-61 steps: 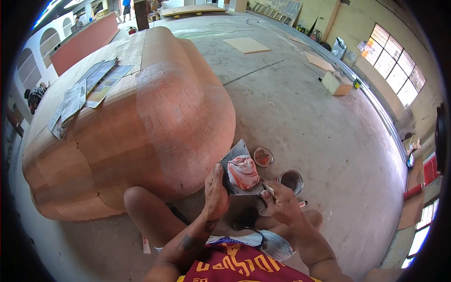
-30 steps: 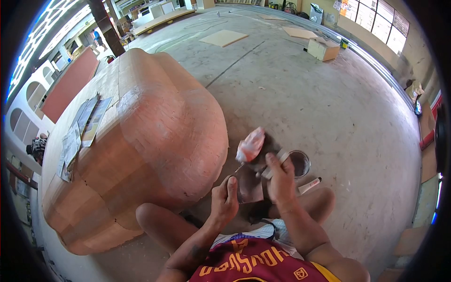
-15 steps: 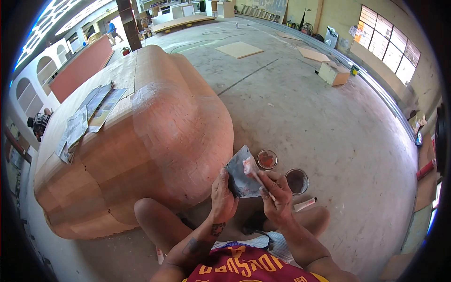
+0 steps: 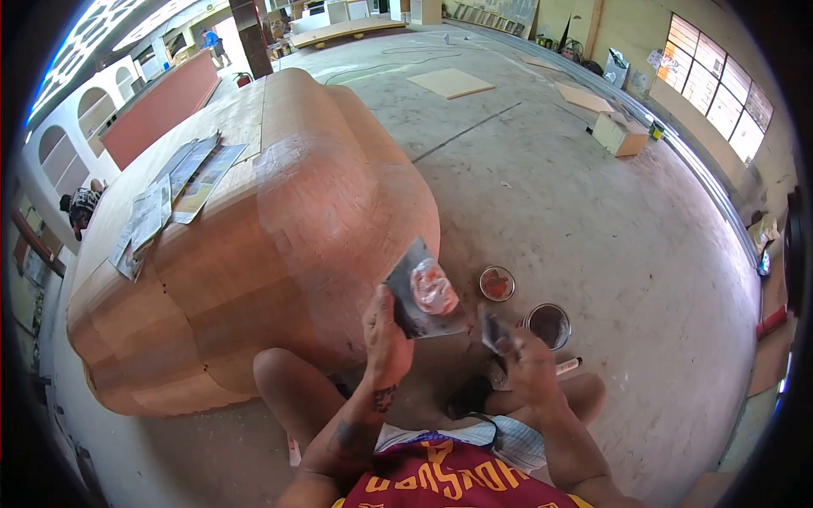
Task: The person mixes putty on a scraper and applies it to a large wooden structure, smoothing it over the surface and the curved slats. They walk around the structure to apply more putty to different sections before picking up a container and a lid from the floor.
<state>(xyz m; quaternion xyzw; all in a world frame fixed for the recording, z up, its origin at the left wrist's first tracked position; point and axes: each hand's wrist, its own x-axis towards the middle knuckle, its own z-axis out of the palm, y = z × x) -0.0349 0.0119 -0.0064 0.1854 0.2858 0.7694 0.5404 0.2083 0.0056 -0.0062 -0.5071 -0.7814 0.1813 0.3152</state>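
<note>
My left hand [image 4: 388, 343] grips the edge of a dark flat putty board [image 4: 403, 286], tilted in front of me. On it sits a pinkish-white mound of putty [image 4: 434, 289]. My right hand [image 4: 532, 366], slightly blurred, is closed around a putty knife [image 4: 491, 328], held apart from the board on its right. Just beyond that hand, a small open can [image 4: 496, 284] with reddish stuff inside stands on the floor. A larger open can [image 4: 547, 326] is beside my right fingers. Under my right wrist, a white tube [image 4: 569, 366] is partly covered.
A large curved plywood form [image 4: 339, 212] with a pinkish smeared corner fills my left side. Newspaper sheets [image 4: 179, 190] lie on top. Farther off are flat boards [image 4: 450, 83], a box [image 4: 620, 135] and a red-brown panel [image 4: 161, 110]. Two people are in the distance at left.
The putty knife has come off the board and moved right and down with my right hand. The putty now shows as a rounded mound. My left hand and board shifted slightly left and up.
</note>
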